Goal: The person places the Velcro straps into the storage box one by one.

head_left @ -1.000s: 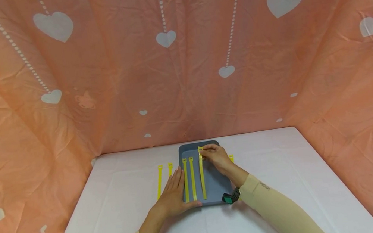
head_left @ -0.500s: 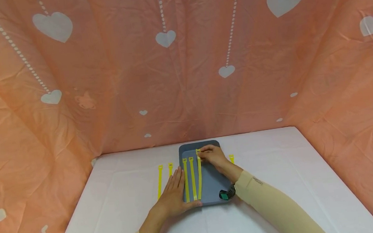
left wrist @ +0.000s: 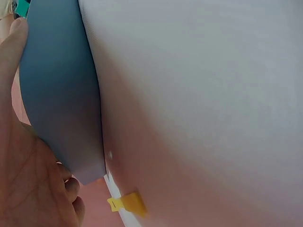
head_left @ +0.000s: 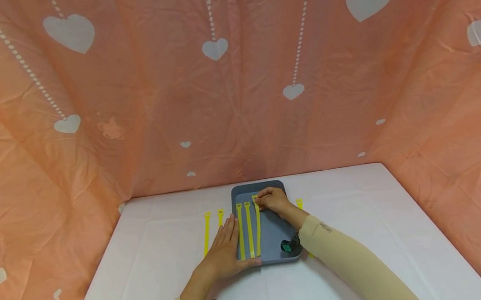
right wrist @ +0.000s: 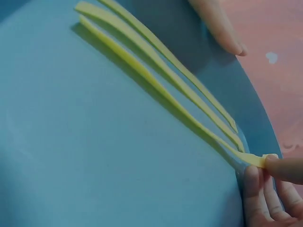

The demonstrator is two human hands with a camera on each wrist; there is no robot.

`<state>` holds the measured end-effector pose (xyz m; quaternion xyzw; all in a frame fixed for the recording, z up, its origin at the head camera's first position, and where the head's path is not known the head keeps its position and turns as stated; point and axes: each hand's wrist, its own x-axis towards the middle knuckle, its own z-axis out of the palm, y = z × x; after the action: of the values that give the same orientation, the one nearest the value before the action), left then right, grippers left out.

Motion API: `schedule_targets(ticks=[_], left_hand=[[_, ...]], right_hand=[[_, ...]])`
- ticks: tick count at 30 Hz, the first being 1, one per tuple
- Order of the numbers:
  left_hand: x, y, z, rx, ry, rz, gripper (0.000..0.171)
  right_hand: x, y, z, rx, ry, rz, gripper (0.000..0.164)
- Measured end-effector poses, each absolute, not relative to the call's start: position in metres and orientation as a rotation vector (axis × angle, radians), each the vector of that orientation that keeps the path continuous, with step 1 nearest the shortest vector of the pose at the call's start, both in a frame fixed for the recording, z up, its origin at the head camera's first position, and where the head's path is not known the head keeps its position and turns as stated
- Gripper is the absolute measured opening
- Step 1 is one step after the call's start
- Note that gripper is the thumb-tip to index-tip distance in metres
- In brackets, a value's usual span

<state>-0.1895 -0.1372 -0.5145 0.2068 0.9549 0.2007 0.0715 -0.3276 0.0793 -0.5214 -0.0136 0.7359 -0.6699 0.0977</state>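
Note:
A blue-grey tray [head_left: 275,243] lies on the white table. Two yellow strap-style cable ties [head_left: 249,229] lie side by side along its left part. My right hand [head_left: 275,201] pinches the slotted head of a third yellow cable tie [right wrist: 175,101] between thumb and fingers; its strap hangs down beside the other two, and a shadow runs under it in the right wrist view. My left hand [head_left: 225,250] rests with straight fingers along the tray's left edge, its thumb at the near rim. In the left wrist view the palm faces the tray's outer wall [left wrist: 61,90].
More yellow cable ties [head_left: 207,233] lie on the table left of the tray, partly behind my left hand. Another cable tie [head_left: 300,203] shows at the right, mostly covered by my right forearm. A pink heart-patterned curtain [head_left: 237,121] encloses the table's back and sides.
My right hand has moved slightly left and down with its cable tie, bringing the strap closer to the two lying in the tray. My left hand has stayed in place.

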Motion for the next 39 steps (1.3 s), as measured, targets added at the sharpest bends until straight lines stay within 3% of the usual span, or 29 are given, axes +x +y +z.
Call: schedule_targets(ticks=[39], left_hand=[[-0.1891,-0.1368,-0.5149,0.62,2.887,0.563,0.134]], right_hand=[[-0.3239,0.0705,-0.5299,-0.151,2.479,-1.853,0.01]])
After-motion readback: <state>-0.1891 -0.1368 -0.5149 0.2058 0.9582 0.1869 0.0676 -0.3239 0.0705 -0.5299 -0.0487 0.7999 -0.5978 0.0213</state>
